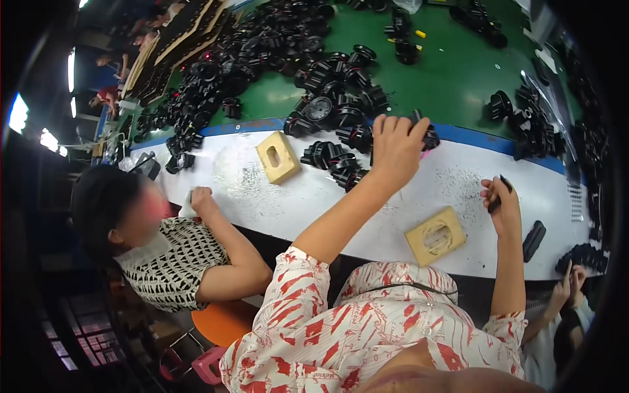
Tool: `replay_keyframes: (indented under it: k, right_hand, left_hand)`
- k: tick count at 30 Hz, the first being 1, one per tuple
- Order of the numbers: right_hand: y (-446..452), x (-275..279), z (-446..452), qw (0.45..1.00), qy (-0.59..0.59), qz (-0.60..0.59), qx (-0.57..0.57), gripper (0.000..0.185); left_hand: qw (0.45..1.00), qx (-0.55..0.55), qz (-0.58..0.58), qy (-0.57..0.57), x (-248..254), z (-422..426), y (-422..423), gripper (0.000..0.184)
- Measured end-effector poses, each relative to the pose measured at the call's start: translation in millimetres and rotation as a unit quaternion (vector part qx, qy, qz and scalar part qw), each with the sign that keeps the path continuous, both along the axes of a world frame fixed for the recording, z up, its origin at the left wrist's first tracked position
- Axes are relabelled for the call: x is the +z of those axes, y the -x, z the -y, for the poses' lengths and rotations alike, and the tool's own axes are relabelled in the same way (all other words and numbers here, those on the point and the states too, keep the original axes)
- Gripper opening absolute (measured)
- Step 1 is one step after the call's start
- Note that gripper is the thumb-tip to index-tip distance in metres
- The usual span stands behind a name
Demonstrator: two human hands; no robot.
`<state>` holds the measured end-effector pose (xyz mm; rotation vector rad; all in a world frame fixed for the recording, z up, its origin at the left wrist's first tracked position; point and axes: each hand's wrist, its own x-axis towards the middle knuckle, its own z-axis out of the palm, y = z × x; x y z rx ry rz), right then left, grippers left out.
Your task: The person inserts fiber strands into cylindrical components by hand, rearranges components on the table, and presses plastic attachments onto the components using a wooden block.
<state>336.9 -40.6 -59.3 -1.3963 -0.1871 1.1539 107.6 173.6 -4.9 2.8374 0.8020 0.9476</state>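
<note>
My left hand (pixel 396 147) reaches over the table's far part, its fingers bent round a black part (pixel 429 136) at the edge of a pile of black round parts (pixel 347 111). On the right, my right hand (pixel 501 206) is closed on a small black tool (pixel 496 201) above the white table surface. Between my arms lies a yellow block (pixel 419 245) with an oval hole in its middle. Small dark scraps (pixel 462 187) are scattered on the white surface near my right hand.
At left a co-worker (pixel 183 255) sits close, one hand on a white item. Another yellow block (pixel 267 171) lies before them. A black object (pixel 534 241) rests right of my right arm. Another person's hands (pixel 569 285) show at lower right. Black parts cover much of the green surface (pixel 452 85).
</note>
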Motion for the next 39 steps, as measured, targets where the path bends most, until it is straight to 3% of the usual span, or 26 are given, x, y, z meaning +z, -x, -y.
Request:
replay_keyframes:
  k: [1, 4, 5, 7, 8, 10, 13, 16, 18, 22, 26, 31, 34, 39]
  right_hand:
    - [11.5, 7.0, -3.6, 1.000, -0.003, -0.003, 0.005, 0.027]
    - [42.9, 32.0, -11.9, 0.988, -0.049, 0.137, 0.057, 0.030]
    - [47.3, 40.5, -10.3, 0.988, -0.051, 0.137, 0.057, 0.030]
    - [53.3, 57.2, -4.4, 0.988, -0.050, 0.062, 0.129, 0.027]
    - [56.3, 60.5, -0.3, 0.985, -0.049, 0.025, 0.165, 0.026]
    - [63.2, 59.7, 9.3, 0.978, -0.036, 0.052, 0.201, 0.025]
    - [73.9, 54.5, 24.6, 0.955, -0.011, 0.109, 0.275, 0.022]
    - [85.6, 43.8, 40.4, 0.984, -0.015, -0.012, 0.177, 0.026]
    - [88.9, 42.3, 45.9, 0.986, -0.020, -0.018, 0.165, 0.024]
    - [95.5, 40.4, 52.7, 0.990, -0.028, -0.033, 0.137, 0.024]
    - [102.9, 39.7, 54.2, 0.991, -0.023, -0.046, 0.122, 0.027]
    - [112.7, 35.0, 55.5, 0.992, -0.040, -0.030, 0.115, 0.027]
    - [116.6, 38.3, 56.7, 0.992, -0.047, -0.014, 0.115, 0.027]
    - [117.2, 33.7, 61.4, 0.991, -0.040, -0.020, 0.124, 0.027]
  left_hand:
    - [1.000, 0.005, -0.003, -0.003, 7.6, 5.0, 2.1, 0.044]
    - [0.946, -0.079, 0.079, 0.305, 29.6, 28.1, 6.1, 0.041]
    - [0.946, -0.079, 0.079, 0.303, 39.6, 35.1, 10.4, 0.041]
    - [0.839, -0.149, -0.038, 0.523, 57.5, 45.7, 24.2, 0.041]
    - [0.839, -0.149, -0.039, 0.522, 55.7, 49.8, 26.8, 0.041]
    - [0.789, -0.214, -0.137, 0.559, 45.8, 56.7, 34.2, 0.051]
    - [0.782, -0.201, -0.126, 0.577, 24.1, 80.7, 45.2, 0.061]
    - [0.787, -0.214, -0.088, 0.571, 16.2, 99.5, 55.9, 0.069]
    - [0.804, -0.251, -0.023, 0.539, 14.4, 106.9, 60.6, 0.078]
    - [0.812, -0.230, -0.045, 0.535, 11.1, 111.3, 63.4, 0.083]
    - [0.868, -0.198, -0.029, 0.453, -29.3, 125.5, 64.0, 0.082]
    - [0.879, -0.163, -0.073, 0.441, -13.2, 122.7, 64.0, 0.078]
    - [0.897, -0.167, -0.015, 0.409, -17.1, 122.8, 67.3, 0.072]
    - [0.889, -0.148, -0.016, 0.432, -11.8, 125.2, 72.2, 0.068]
